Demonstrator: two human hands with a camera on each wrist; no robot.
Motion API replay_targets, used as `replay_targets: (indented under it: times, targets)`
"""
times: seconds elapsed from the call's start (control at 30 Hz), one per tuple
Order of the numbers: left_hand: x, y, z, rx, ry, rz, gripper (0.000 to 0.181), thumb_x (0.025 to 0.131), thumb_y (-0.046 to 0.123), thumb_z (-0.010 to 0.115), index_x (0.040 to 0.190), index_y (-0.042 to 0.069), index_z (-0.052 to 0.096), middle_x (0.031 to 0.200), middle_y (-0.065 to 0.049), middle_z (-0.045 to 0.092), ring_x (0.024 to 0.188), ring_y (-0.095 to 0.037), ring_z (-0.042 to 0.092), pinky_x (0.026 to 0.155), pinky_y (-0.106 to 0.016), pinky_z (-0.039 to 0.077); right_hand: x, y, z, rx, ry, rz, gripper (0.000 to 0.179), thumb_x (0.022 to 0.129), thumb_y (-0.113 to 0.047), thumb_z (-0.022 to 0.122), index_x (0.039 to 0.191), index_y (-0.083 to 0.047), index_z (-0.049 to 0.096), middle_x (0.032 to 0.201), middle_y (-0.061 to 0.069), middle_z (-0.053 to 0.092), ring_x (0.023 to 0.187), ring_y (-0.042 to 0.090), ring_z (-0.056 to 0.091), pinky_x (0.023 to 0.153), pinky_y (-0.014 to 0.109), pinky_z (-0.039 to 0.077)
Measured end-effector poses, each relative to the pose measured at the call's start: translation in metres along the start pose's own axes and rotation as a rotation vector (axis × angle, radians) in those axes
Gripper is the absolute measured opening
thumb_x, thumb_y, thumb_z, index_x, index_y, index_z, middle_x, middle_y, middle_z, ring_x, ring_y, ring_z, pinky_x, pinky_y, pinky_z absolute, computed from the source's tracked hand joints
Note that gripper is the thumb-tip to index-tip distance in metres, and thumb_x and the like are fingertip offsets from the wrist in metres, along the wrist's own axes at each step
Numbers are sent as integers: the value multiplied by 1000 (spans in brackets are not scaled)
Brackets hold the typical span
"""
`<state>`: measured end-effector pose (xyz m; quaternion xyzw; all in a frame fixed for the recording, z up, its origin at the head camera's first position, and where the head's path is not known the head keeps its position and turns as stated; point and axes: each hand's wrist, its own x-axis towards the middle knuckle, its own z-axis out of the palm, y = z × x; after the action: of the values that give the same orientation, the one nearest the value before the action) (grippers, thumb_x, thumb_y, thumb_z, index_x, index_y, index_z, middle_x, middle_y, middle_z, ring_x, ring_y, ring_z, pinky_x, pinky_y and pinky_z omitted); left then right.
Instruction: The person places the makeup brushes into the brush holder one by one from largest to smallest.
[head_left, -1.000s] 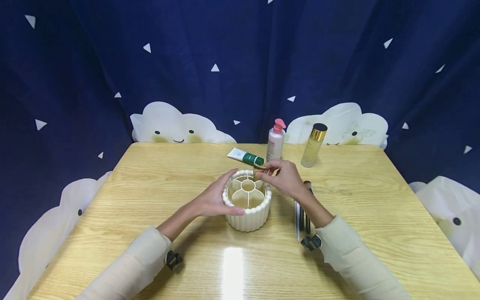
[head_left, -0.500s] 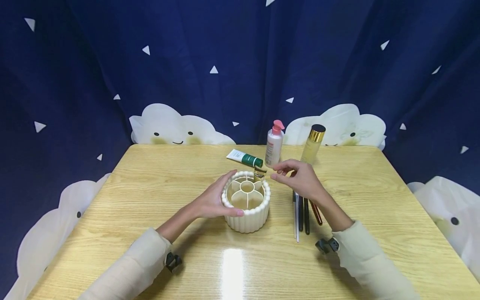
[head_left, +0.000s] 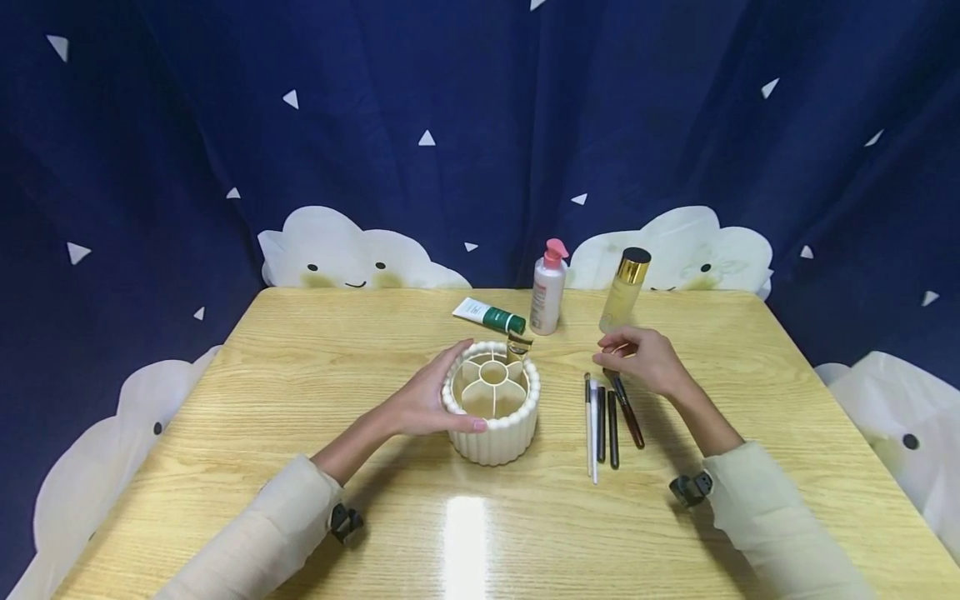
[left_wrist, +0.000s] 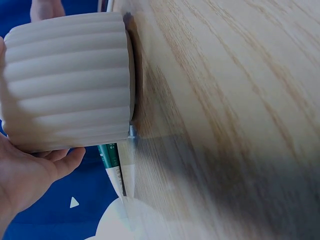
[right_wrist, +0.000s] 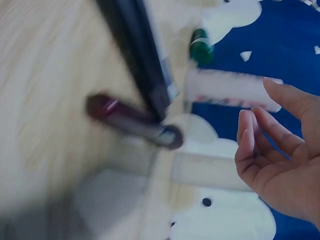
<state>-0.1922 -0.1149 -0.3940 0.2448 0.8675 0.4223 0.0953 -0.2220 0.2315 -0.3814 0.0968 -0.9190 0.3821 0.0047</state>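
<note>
My left hand (head_left: 426, 398) grips the side of a cream ribbed round organizer (head_left: 495, 440), thumb at the near rim and fingers round the far side. The left wrist view shows the organizer's ribbed wall (left_wrist: 70, 80) up close. A gold metal item (head_left: 517, 347), which looks like an eyelash curler, stands in a back-right compartment. My right hand (head_left: 647, 360) hovers, holding nothing, over the head end of a dark red makeup brush (head_left: 630, 421). Its fingers are loosely bent in the right wrist view, apart from the blurred brush (right_wrist: 125, 117).
Left of the red brush lie two dark pencil-like sticks (head_left: 613, 433) and two slim pale brushes (head_left: 596, 442). Behind the organizer are a green-and-white tube (head_left: 489, 315), a pink-topped pump bottle (head_left: 547, 296) and a gold-capped bottle (head_left: 624, 292). A blue curtain hangs behind the table.
My right hand has let go of the gold item, left standing in the organizer, and has moved right to above the red brush. The left hand keeps its hold on the organizer.
</note>
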Motion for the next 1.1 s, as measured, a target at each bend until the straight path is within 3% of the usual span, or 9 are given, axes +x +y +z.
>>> replay_targets:
  times: [0.33, 0.57, 0.73, 1.1]
  targets:
    - [0, 0, 0, -2, -2, -1, 117, 61, 42, 87, 152, 24, 16, 150, -10, 34, 135, -28, 37, 111, -53, 33, -2, 31, -3, -105, -79, 147, 37, 84, -29, 71, 100, 3, 63, 86, 12, 66, 71, 15, 57, 58, 25, 47]
    - [0, -1, 0, -16, 2, 0, 118, 60, 40, 88, 152, 25, 16, 150, -11, 34, 135, -29, 37, 111, -55, 32, 0, 46, -2, -134, -165, 244, 30, 83, -31, 71, 85, -2, 66, 67, 6, 66, 59, 15, 56, 49, 24, 44]
    - [-1, -2, 1, -27, 3, 7, 118, 59, 40, 88, 152, 24, 16, 149, -11, 34, 135, -29, 37, 111, -55, 32, 2, 50, 2, -180, -172, 257, 28, 82, -32, 71, 73, -6, 69, 59, 0, 64, 55, 12, 55, 47, 24, 44]
    - [0, -2, -1, -11, -1, -3, 119, 59, 41, 88, 152, 26, 16, 148, -10, 35, 134, -29, 39, 110, -54, 34, 4, 47, 8, -190, -180, 280, 28, 82, -29, 71, 74, -2, 70, 61, 4, 68, 54, 13, 62, 46, 23, 46]
